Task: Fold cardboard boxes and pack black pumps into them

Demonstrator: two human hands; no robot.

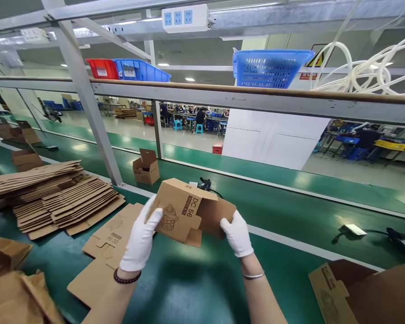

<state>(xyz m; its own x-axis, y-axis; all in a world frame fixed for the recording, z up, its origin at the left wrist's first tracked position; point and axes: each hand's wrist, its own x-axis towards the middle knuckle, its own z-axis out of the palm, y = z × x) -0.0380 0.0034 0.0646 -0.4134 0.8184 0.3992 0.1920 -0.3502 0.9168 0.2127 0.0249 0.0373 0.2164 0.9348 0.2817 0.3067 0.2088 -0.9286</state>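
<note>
A brown cardboard box (pixel 178 211) printed "DC 56" is held up above the green table, its right end open with flaps sticking out. My left hand (pixel 140 238), in a white glove, grips the box's left side, thumb on the printed face. On the right, my gloved right hand (pixel 236 234) pinches the large end flap (pixel 218 217) between thumb and fingers. Beneath my left forearm lies a flattened carton (pixel 108 243) with the same print. Behind the held box, a small black device with a cable (pixel 205 183) is partly hidden.
Stacked flat cartons (pixel 67 198) lie at left, near crumpled brown paper (pixel 16 288). An open box (pixel 146 167) stands by the metal post (pixel 87 99); another open box (pixel 364 292) is at lower right. A black adapter (pixel 403 243) lies at right. Overhead, a shelf holds a blue basket (pixel 270 67).
</note>
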